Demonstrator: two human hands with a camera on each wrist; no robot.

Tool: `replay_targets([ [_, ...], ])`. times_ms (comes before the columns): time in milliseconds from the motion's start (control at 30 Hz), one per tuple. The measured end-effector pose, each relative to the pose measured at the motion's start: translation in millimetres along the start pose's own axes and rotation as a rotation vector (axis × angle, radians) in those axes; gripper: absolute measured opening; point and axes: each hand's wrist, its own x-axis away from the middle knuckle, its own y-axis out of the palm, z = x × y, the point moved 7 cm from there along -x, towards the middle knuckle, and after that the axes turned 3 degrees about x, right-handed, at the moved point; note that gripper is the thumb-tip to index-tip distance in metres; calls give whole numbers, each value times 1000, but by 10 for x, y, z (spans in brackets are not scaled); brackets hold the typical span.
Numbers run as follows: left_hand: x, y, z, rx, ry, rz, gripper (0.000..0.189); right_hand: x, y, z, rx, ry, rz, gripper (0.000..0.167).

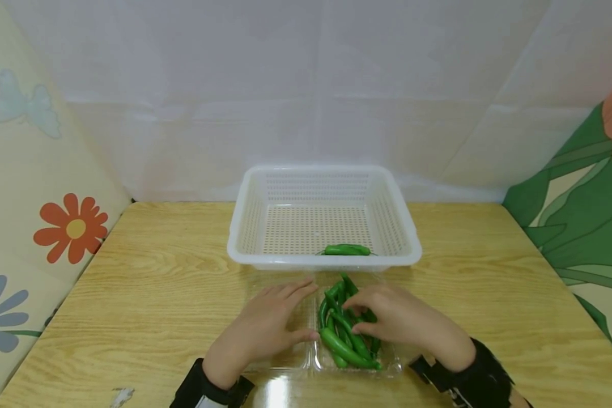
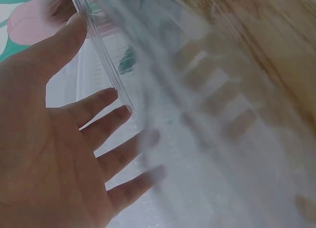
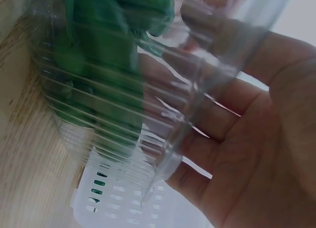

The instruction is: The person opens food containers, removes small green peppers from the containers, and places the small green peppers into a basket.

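Wood-grain table (image 1: 158,294), white backdrop (image 1: 316,85), flowered panels (image 1: 71,170), green peppers (image 1: 348,349)

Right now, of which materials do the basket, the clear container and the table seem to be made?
Basket: seems white moulded plastic with slight sheen; its walls have regular openings.
Clear container: probably thin, glossy plastic; green peppers show through its ribbed wall.
Table: yellowish wood grain, softly shiny; real wood or printed laminate, I cannot tell.
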Motion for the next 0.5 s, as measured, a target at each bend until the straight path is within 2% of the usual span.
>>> replay_targets([
  [500, -5, 7, -5, 0, -2, -5, 81, -11, 47, -25, 23, -9, -8, 36],
])
